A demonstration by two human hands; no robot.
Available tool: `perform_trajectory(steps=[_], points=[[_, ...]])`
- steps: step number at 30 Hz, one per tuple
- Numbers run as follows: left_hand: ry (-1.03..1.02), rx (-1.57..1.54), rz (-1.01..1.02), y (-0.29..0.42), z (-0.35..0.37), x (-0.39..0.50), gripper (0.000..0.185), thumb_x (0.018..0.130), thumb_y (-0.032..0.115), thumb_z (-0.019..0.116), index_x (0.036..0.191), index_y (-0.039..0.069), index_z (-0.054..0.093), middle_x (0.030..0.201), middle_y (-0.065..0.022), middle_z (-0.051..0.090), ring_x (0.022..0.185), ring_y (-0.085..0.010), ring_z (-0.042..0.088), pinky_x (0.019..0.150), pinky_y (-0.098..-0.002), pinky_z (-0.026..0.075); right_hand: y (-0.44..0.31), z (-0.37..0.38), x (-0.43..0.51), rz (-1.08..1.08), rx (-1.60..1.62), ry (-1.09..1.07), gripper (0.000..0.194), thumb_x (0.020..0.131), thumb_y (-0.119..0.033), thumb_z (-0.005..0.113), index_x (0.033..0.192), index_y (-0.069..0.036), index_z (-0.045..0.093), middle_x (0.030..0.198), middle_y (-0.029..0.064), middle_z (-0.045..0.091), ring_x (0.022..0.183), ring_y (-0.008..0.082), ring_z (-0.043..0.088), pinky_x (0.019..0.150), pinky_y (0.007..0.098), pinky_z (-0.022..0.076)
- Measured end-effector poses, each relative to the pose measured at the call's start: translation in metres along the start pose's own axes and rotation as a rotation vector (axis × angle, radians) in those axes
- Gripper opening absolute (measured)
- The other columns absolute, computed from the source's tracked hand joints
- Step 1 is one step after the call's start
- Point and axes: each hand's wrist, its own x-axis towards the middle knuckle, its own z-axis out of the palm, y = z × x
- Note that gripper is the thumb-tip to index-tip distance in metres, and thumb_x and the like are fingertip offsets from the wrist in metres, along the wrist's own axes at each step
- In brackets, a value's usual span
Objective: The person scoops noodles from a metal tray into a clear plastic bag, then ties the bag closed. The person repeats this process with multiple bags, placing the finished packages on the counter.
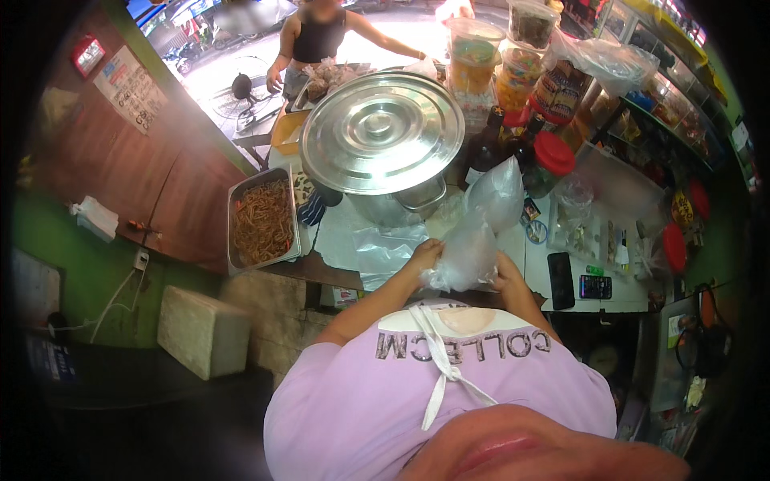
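Observation:
A clear plastic bag (pixel 466 255), puffed out with a narrowed middle, stands upright between my hands. My left hand (pixel 426 255) grips its side near the chest, and my right hand (pixel 508 272) grips the opposite side; the fingers are partly hidden by the plastic. What fills the bag cannot be told. Beyond it stands a large metal pot (pixel 394 207) with a round metal lid (pixel 379 144) on top. Flat plastic bags (pixel 388 249) lie on the counter beside my left hand. A metal tray of cooked noodles (pixel 263 222) sits farther left.
Dark bottles (pixel 484 144), a red-lidded jar (pixel 553 153) and stacked tubs (pixel 475 57) stand behind the bag. Two phones (pixel 561 281) and a divided coin box (pixel 592 231) lie at the right. Across the counter (pixel 340 237) stands a person (pixel 319 36). A foam box (pixel 204 330) is at lower left.

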Motion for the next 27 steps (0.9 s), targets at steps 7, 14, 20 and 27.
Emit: perform_trajectory(steps=[7, 14, 20, 27], points=[[-0.326, -0.301, -0.207, 0.017, -0.003, -0.074, 0.021, 0.095, 0.014, 0.057, 0.112, 0.004, 0.051, 0.097, -0.0096, 0.062, 0.080, -0.0162, 0.064, 0.075, -0.0313, 0.056, 0.026, 0.025, -0.080, 0.046, 0.098, -0.331, 0.050, 0.080, -0.020, 0.074, 0.125, -0.009, 0.055, 0.116, 0.0104, 0.061, 0.109, 0.0259, 0.057, 0.103, 0.0535, 0.0414], [-0.336, 0.000, -0.019, -0.008, -0.020, -0.037, 0.018, 0.086, 0.003, 0.055, 0.104, 0.005, 0.052, 0.084, -0.0048, 0.057, 0.075, -0.0130, 0.057, 0.068, -0.0274, 0.050, 0.039, 0.002, -0.034, 0.079, 0.189, 0.008, 0.037, 0.086, -0.019, 0.066, 0.120, -0.008, 0.058, 0.102, 0.0090, 0.064, 0.086, 0.0234, 0.062, 0.088, 0.0444, 0.0535], [-0.244, 0.064, 0.023, -0.018, -0.024, -0.020, 0.014, 0.084, 0.002, 0.054, 0.098, 0.006, 0.052, 0.078, -0.0023, 0.053, 0.070, -0.0110, 0.053, 0.064, -0.0236, 0.046, 0.041, 0.002, -0.020, -0.023, 0.191, 0.127, 0.033, 0.089, -0.023, 0.062, 0.118, -0.008, 0.059, 0.110, 0.0112, 0.065, 0.083, 0.0219, 0.063, 0.070, 0.0367, 0.0525], [-0.424, -0.074, -0.165, -0.011, -0.024, -0.060, 0.025, 0.084, 0.006, 0.060, 0.108, 0.006, 0.054, 0.093, -0.0047, 0.059, 0.085, -0.0114, 0.058, 0.080, -0.0259, 0.048, 0.041, 0.010, -0.068, 0.035, 0.361, -0.245, 0.036, 0.082, -0.013, 0.065, 0.116, -0.007, 0.058, 0.100, 0.0086, 0.063, 0.077, 0.0190, 0.058, 0.069, 0.0315, 0.0496]])
